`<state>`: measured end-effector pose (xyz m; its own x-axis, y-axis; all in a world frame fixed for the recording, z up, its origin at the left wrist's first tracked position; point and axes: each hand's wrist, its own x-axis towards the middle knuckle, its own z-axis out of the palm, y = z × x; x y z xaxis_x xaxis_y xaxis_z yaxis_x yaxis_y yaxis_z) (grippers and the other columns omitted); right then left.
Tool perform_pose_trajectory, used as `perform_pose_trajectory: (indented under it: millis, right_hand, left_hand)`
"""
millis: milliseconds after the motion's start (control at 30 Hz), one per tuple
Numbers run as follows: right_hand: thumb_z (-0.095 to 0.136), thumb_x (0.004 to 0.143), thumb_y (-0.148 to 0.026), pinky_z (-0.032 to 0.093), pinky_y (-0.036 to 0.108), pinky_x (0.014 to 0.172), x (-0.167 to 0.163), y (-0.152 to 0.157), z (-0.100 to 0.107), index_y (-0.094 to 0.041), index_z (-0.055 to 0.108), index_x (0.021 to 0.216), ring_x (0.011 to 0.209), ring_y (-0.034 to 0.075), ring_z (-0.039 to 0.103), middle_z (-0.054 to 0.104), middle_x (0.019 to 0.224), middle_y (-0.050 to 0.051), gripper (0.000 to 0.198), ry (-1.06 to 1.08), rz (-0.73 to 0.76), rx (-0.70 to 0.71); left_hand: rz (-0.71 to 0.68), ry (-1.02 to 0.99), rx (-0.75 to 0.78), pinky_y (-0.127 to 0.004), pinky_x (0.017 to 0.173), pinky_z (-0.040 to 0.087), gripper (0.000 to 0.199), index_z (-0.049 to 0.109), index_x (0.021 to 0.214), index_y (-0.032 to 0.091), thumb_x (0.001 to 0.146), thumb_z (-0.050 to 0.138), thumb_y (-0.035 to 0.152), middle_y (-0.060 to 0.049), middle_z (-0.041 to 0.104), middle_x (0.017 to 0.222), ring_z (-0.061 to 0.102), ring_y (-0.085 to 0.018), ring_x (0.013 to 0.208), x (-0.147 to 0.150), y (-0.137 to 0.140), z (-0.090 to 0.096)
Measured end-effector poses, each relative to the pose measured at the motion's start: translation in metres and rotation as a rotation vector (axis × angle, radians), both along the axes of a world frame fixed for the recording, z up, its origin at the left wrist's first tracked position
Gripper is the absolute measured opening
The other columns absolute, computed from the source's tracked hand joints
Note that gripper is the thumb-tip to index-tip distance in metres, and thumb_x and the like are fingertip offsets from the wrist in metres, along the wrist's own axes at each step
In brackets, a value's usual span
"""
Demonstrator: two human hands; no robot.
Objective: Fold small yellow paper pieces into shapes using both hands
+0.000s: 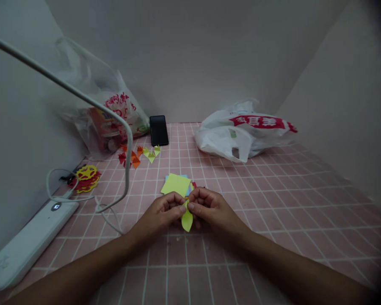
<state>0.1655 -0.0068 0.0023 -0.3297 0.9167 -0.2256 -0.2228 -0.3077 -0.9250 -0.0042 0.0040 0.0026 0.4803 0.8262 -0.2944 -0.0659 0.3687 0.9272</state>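
Note:
A small piece of yellow-green paper (187,221), folded and pointed at its lower end, is pinched between my two hands. My left hand (168,210) grips its left side with thumb and fingers. From the right, my right hand (208,206) pinches its upper edge. Both hands meet near the middle of the table, and the fingers hide part of the folds. Just beyond them lies a stack of coloured paper squares (177,184), yellow-green on top with blue showing beneath. Several small folded paper pieces (135,159) in red, orange and yellow sit farther back on the left.
A white power bank (34,241) with a cable (128,161) is at left, beside yellow and red cut-out shapes (86,178). A black phone (158,130) leans at the back between two plastic bags (127,110), the other white bag (219,135) being right. Walls enclose the pink gridded table (273,212).

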Motion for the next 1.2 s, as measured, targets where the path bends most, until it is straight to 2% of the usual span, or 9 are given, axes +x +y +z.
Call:
perform_pose_trajectory:
  millis: [300,500,700,867,1200]
  right_hand:
    - [0.07,0.074,-0.032,0.035,0.018,0.041,0.0,-0.001,0.004,-0.018,0.052,0.077,0.04,0.007,0.048,0.054,0.052,-0.007,0.023,0.006,0.004,-0.012]
    - [0.069,0.075,-0.033,0.035,0.019,0.042,0.0,-0.001,0.004,-0.018,0.052,0.077,0.041,0.007,0.049,0.055,0.056,-0.006,0.023,-0.004,-0.002,-0.001]
    - [0.068,0.076,-0.032,0.037,0.02,0.044,0.0,-0.002,0.004,-0.018,0.052,0.077,0.042,0.007,0.05,0.056,0.056,-0.005,0.021,0.006,-0.006,0.002]
    - [0.068,0.076,-0.032,0.037,0.02,0.043,0.0,-0.001,0.002,-0.018,0.052,0.077,0.041,0.006,0.05,0.055,0.056,-0.006,0.021,0.015,-0.01,0.006]
    - [0.067,0.076,-0.03,0.037,0.019,0.042,0.0,-0.001,0.002,-0.018,0.051,0.077,0.042,0.006,0.05,0.055,0.059,-0.006,0.02,-0.014,-0.004,0.042]
  left_hand:
    - [0.015,-0.026,-0.012,-0.024,0.063,0.043,0.028,0.058,0.082,0.016,0.078,0.073,0.039,0.001,0.062,0.073,0.058,-0.012,0.066,0.003,-0.002,0.007]
    - [0.008,-0.055,-0.024,-0.025,0.062,0.044,0.03,0.057,0.083,0.017,0.075,0.075,0.039,0.001,0.062,0.072,0.059,-0.013,0.065,0.002,-0.001,0.003]
    - [0.019,-0.029,0.01,-0.024,0.062,0.041,0.026,0.059,0.08,0.016,0.079,0.071,0.039,0.0,0.062,0.071,0.055,-0.011,0.063,0.002,-0.001,0.003]
    - [0.016,-0.058,-0.012,-0.024,0.061,0.043,0.029,0.059,0.081,0.016,0.075,0.075,0.039,0.0,0.064,0.072,0.058,-0.012,0.064,0.002,-0.001,0.002]
    - [-0.017,-0.043,-0.012,-0.022,0.063,0.041,0.026,0.061,0.081,0.016,0.081,0.07,0.04,0.0,0.063,0.074,0.057,-0.011,0.066,-0.001,0.001,-0.004]
